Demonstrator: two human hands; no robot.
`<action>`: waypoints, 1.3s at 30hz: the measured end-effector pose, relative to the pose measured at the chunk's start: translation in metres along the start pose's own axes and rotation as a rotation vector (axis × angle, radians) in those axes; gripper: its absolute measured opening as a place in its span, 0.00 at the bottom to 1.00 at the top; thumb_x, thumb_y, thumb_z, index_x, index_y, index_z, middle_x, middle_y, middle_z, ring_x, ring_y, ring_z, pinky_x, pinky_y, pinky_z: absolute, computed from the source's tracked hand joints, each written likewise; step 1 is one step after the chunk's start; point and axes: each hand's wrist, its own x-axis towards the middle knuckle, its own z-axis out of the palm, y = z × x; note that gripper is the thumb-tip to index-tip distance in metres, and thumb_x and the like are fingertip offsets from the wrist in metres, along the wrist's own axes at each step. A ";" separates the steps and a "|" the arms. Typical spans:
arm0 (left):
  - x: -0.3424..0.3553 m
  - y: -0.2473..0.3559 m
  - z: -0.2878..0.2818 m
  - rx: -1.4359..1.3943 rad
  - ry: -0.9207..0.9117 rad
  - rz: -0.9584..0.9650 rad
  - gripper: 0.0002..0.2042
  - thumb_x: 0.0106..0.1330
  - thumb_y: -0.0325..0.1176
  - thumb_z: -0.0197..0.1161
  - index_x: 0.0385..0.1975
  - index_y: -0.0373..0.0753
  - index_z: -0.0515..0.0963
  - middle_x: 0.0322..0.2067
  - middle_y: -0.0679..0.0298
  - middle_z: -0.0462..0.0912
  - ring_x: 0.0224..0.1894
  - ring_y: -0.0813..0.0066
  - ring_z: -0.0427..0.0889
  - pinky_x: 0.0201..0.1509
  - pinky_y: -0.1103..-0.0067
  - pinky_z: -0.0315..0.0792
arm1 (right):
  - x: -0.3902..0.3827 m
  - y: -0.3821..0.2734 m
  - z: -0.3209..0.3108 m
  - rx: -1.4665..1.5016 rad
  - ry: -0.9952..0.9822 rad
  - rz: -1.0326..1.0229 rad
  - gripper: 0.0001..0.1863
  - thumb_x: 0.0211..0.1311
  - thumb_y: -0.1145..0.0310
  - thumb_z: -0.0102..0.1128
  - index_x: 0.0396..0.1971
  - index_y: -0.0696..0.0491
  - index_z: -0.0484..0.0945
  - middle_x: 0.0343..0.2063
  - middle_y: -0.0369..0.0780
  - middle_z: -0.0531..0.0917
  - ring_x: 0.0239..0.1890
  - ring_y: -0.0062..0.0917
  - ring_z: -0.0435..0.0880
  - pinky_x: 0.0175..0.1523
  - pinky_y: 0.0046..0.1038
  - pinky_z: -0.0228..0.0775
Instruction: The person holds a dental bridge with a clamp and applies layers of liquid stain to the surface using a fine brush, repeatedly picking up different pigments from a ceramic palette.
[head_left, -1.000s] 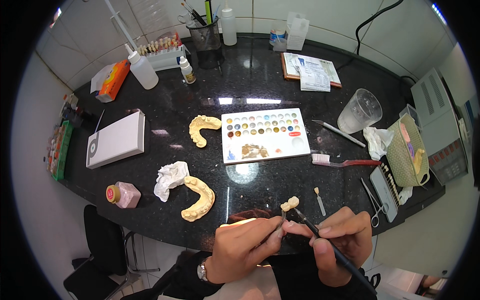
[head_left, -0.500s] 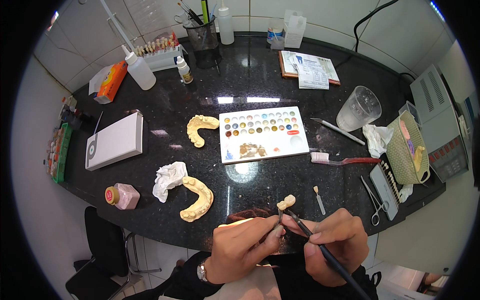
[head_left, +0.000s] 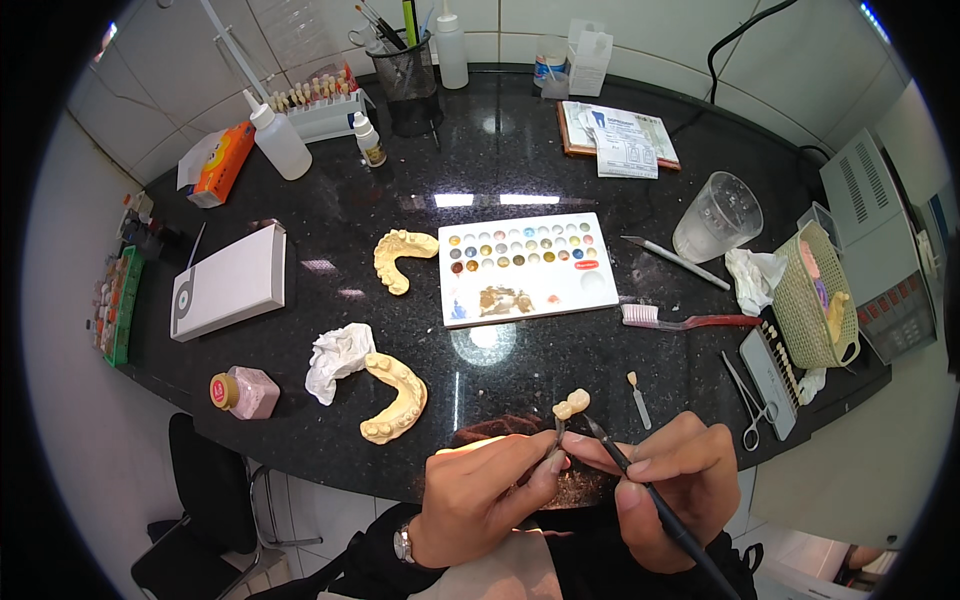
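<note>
A slim metal holder point(head_left: 558, 433) is pinched tight in the left hand's point(head_left: 483, 495) fingertips, and the little tooth-shaped piece point(head_left: 571, 404) is held up at its tip, near the front of the black counter point(head_left: 520, 375). A dark brush point(head_left: 672, 523) is gripped pen-style in the right hand point(head_left: 688, 490), pointed right by the piece, though contact can't really be made out. A paint palette point(head_left: 565, 292) is set farther back.

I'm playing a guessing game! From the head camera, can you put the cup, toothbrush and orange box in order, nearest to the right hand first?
1. Toothbrush: ahead of the right hand.
2. Cup: farther back, on the right.
3. Orange box: back left.
</note>
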 end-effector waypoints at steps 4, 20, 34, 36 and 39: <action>0.001 0.000 -0.002 0.012 -0.063 -0.003 0.04 0.53 0.24 0.63 0.27 0.31 0.78 0.17 0.60 0.77 0.17 0.75 0.77 0.19 0.82 0.68 | 0.003 -0.013 0.006 0.038 0.106 0.163 0.08 0.51 0.80 0.56 0.31 0.61 0.67 0.25 0.43 0.72 0.24 0.15 0.67 0.36 0.15 0.70; -0.005 -0.007 -0.010 -0.198 -0.185 -0.245 0.07 0.60 0.26 0.60 0.35 0.31 0.78 0.22 0.63 0.81 0.20 0.82 0.79 0.23 0.87 0.71 | 0.035 0.000 -0.024 0.076 0.153 0.295 0.10 0.54 0.84 0.56 0.37 0.65 0.71 0.32 0.43 0.78 0.38 0.25 0.81 0.46 0.22 0.73; -0.002 -0.018 -0.013 -0.283 -0.270 -0.314 0.08 0.60 0.27 0.60 0.36 0.31 0.79 0.23 0.65 0.82 0.20 0.85 0.79 0.22 0.88 0.71 | 0.073 0.072 -0.023 -0.327 0.042 0.230 0.04 0.57 0.77 0.56 0.29 0.61 0.71 0.23 0.39 0.79 0.27 0.16 0.79 0.35 0.18 0.71; -0.002 -0.019 -0.013 -0.284 -0.269 -0.304 0.08 0.60 0.28 0.60 0.36 0.31 0.79 0.23 0.65 0.82 0.20 0.85 0.79 0.22 0.88 0.71 | 0.074 0.071 -0.021 -0.314 0.048 0.253 0.05 0.58 0.76 0.56 0.30 0.61 0.71 0.23 0.39 0.79 0.27 0.16 0.79 0.35 0.19 0.71; -0.001 -0.020 -0.013 -0.292 -0.277 -0.283 0.08 0.60 0.28 0.60 0.37 0.31 0.78 0.24 0.65 0.82 0.20 0.84 0.78 0.22 0.87 0.71 | 0.074 0.073 -0.022 -0.356 0.024 0.231 0.04 0.58 0.76 0.56 0.29 0.61 0.71 0.24 0.38 0.79 0.27 0.16 0.80 0.37 0.19 0.72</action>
